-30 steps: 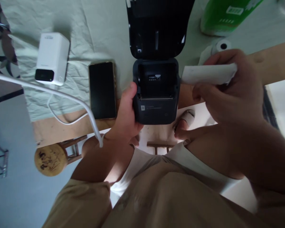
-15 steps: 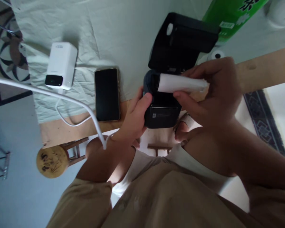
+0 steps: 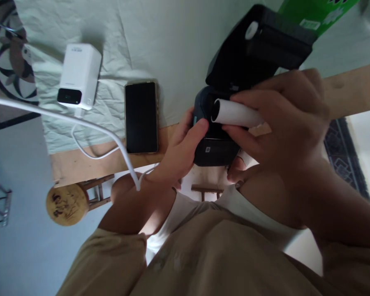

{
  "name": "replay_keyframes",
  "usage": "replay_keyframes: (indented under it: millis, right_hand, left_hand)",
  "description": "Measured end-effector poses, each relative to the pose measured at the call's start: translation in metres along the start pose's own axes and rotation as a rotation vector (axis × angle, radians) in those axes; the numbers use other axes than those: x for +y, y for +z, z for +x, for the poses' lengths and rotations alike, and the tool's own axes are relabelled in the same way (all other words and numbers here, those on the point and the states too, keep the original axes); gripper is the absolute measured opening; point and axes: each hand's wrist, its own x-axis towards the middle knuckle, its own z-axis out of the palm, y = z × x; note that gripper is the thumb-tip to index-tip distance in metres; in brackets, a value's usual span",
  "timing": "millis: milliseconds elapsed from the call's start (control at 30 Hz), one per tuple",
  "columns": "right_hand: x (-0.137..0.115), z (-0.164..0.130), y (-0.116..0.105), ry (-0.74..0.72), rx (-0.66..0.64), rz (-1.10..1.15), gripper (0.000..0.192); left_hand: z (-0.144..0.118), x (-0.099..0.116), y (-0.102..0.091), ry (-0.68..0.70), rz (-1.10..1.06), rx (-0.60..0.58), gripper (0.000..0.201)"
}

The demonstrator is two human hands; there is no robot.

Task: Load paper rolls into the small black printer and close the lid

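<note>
Head view, nearest first: tan trousers fill the bottom of the frame, and a round wooden stool (image 3: 67, 204) stands on the floor at lower left. Above the lap, the left hand (image 3: 180, 150) grips the left side of a small black printer (image 3: 214, 139), thumb pressed on its upper edge. The right hand (image 3: 283, 123) is closed around a white paper roll (image 3: 236, 116), holding it level right over the printer's open bay; the hand and roll hide most of the bay. The printer's lid (image 3: 259, 45) stands tilted open behind. A white cable (image 3: 64, 119) crosses in front of the table edge toward the left wrist. Farther on, a dark phone (image 3: 141, 117) lies flat on the pale cloth (image 3: 148, 37), a white box-shaped device (image 3: 78, 76) sits well left of it, and a green pack (image 3: 314, 12) lies just behind the lid.
</note>
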Motion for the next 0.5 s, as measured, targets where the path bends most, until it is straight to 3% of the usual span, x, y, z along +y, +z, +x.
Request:
replay_keyframes:
  millis: [167, 367, 500]
  right_hand:
    - [0.008, -0.003, 0.005, -0.050, 0.056, -0.022, 0.040]
    - [0.008, -0.003, 0.008, -0.109, 0.146, -0.211, 0.028]
    - [0.009, -0.002, 0.010, -0.146, 0.166, -0.220, 0.023]
  left_hand:
    - [0.002, 0.001, 0.000, -0.041, -0.071, -0.023, 0.021]
    - [0.004, 0.000, -0.002, -0.114, -0.045, 0.020, 0.030]
    - [0.005, 0.000, -0.004, -0.113, -0.028, 0.039, 0.039]
